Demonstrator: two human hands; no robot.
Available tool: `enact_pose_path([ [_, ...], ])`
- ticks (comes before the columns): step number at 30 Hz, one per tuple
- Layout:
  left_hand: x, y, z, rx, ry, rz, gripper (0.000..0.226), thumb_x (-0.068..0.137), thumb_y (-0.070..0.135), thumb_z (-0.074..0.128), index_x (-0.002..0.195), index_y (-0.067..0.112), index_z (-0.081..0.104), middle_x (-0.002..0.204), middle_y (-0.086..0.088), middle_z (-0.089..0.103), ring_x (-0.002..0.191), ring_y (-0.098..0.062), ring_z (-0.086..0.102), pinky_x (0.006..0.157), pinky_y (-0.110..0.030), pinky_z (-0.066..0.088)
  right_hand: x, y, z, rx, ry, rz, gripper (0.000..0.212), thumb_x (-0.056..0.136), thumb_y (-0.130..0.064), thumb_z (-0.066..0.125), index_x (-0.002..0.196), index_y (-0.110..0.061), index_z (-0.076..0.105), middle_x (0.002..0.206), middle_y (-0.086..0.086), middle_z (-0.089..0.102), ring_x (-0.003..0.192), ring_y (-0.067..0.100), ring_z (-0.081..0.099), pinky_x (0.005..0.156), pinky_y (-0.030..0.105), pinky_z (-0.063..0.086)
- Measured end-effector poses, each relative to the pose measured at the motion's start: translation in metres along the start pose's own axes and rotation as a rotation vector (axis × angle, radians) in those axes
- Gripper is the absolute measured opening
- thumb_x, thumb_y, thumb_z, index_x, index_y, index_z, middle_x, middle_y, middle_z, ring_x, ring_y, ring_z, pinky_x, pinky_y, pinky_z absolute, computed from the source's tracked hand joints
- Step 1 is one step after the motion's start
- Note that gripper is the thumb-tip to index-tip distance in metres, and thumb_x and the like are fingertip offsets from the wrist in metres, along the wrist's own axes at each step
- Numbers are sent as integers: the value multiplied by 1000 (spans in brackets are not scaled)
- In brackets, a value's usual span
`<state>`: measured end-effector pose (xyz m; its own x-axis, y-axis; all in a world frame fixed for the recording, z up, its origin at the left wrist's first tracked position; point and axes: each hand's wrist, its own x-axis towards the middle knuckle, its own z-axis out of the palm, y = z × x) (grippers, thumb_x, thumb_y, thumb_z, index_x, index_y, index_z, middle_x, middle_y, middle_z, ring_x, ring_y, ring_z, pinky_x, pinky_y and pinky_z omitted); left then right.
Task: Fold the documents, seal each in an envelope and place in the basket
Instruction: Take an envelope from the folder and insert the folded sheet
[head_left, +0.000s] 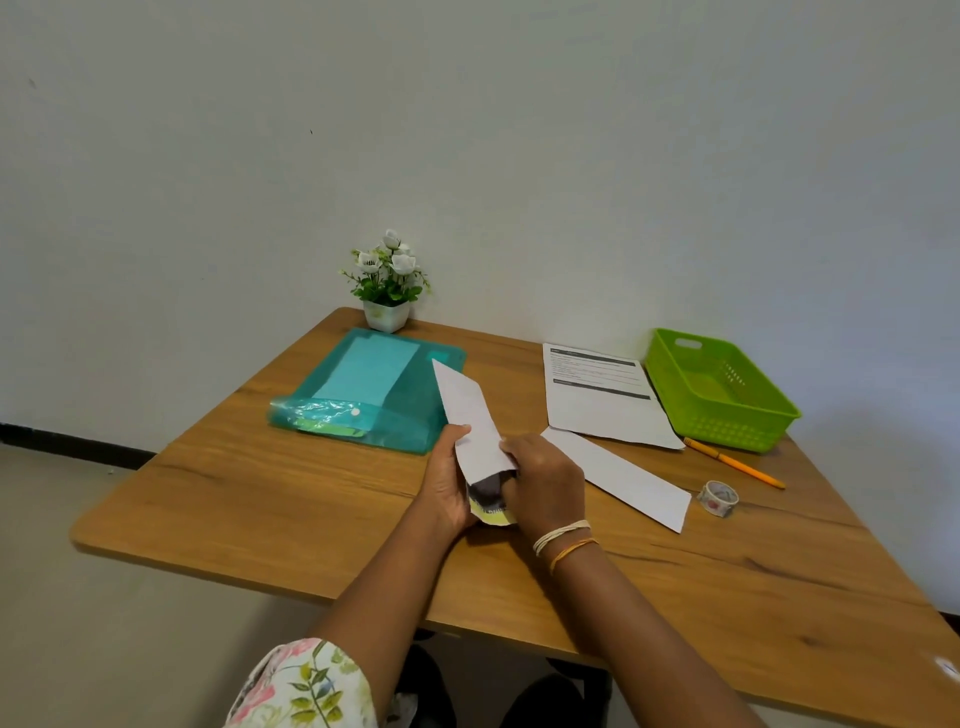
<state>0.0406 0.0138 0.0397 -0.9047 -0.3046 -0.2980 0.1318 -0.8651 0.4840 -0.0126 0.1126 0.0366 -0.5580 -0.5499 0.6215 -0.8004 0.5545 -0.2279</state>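
Note:
A white envelope (470, 415) is held tilted above the middle of the table, its open end toward me. My left hand (447, 483) grips its left edge. My right hand (540, 486) holds the mouth of the envelope, where a folded document (491, 506) with dark and yellow print sticks out. A second white envelope (628, 475) lies flat to the right. An unfolded printed document (602, 400) lies beyond it. The green plastic basket (727, 421) stands at the back right with nothing visible inside.
A teal plastic folder (363, 395) holding papers lies at the back left. A small white pot of flowers (387, 291) stands against the wall. An orange pencil (735, 462) and a roll of patterned tape (718, 498) lie near the basket.

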Motion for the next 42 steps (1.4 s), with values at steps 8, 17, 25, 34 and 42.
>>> enact_pose_path([
  [8,7,-3,-7,14,18,-86,41,85,42,64,108,7,60,74,-16,67,68,-29,67,59,-38,59,2,-13,7,-122,25,-70,36,54,-22,91,84,-12,75,78,7,72,63,22,66,49,24,52],
  [17,14,-1,-12,38,28,37,42,87,39,60,117,12,54,84,-15,61,79,-28,62,63,-37,57,0,-2,15,-12,157,-144,35,59,-23,87,89,-8,75,85,9,73,70,24,68,53,24,53],
  [25,21,6,-9,-38,50,4,42,93,46,50,107,7,55,87,-19,64,84,-32,58,77,-45,50,20,12,-16,502,-80,151,27,80,-34,61,100,-18,68,98,-4,65,84,9,59,69,23,52],
  [34,46,7,-12,-99,48,-20,60,86,59,55,115,7,49,85,-19,64,81,-31,65,73,-57,54,38,103,-13,-142,-535,707,58,83,-37,63,131,-11,44,134,17,46,122,33,48,100,41,44],
  [42,67,10,-15,11,79,-26,65,83,60,59,121,8,48,80,-16,64,77,-31,65,87,-57,52,37,112,-7,-271,-771,680,86,50,-76,68,116,-22,57,122,8,61,109,29,56,91,43,50],
])
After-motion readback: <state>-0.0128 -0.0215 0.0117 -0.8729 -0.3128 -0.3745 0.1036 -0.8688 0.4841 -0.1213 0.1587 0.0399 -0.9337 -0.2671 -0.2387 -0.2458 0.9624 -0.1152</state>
